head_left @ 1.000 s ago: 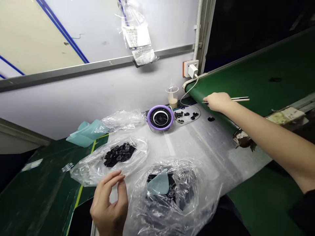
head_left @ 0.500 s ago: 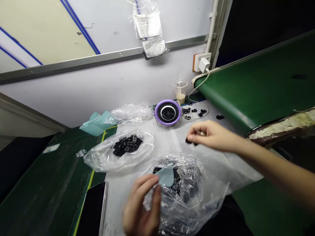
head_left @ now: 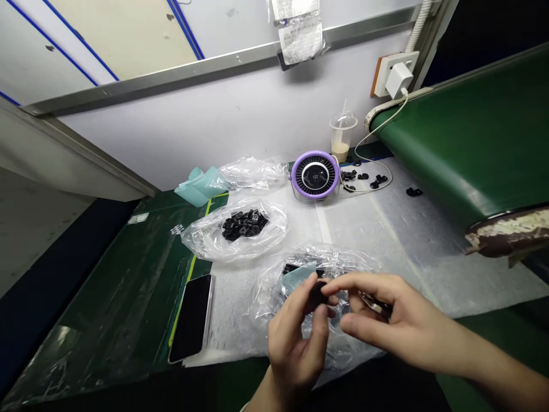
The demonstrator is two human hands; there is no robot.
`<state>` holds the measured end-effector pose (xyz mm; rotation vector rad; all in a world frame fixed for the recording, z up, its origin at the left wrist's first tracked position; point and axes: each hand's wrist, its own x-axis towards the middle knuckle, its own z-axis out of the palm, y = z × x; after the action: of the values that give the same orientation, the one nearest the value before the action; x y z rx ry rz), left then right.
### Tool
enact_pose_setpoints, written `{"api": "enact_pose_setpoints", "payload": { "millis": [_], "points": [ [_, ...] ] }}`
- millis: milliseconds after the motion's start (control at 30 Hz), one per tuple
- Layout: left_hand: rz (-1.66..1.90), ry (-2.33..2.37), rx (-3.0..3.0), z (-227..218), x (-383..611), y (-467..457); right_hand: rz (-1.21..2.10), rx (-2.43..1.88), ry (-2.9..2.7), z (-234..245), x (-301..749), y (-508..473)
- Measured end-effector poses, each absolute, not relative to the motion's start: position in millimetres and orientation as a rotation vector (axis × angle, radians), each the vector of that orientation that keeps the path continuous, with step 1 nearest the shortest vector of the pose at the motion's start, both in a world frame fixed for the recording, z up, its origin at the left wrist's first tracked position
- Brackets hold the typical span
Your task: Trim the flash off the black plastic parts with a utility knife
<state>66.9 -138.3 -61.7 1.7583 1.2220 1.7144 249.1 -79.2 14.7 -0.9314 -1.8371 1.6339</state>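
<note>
Black moulded part [head_left: 318, 296] is pinched in the left hand [head_left: 295, 337] grip; the right hand [head_left: 405, 323] clenches metal tweezers [head_left: 374, 304] close beside it.

A white printed character on the green mat [head_left: 176, 229] is too small to read surely. Fine print on the paper labels [head_left: 300, 40] and the display of the purple-rimmed desk fan [head_left: 315, 175] also stay illegible.

small black plastic part [head_left: 318, 296], pinched in mid-air, partly hidden
</note>
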Motion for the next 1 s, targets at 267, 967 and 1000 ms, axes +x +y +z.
{"api": "enact_pose_setpoints", "payload": {
  "millis": [267,967,1000],
  "points": [
    [1.613,0.990,1.465,-40,62,-141,0.864,-0.854,-2.330,15,274,-77],
    [1.693,1.116,1.980,-29,63,-141,0.497,-0.925,-2.324,21,250,-93],
    [1.696,1.124,1.983,-30,63,-141,0.493,-0.930,-2.321,21,250,-93]
  ]
}}
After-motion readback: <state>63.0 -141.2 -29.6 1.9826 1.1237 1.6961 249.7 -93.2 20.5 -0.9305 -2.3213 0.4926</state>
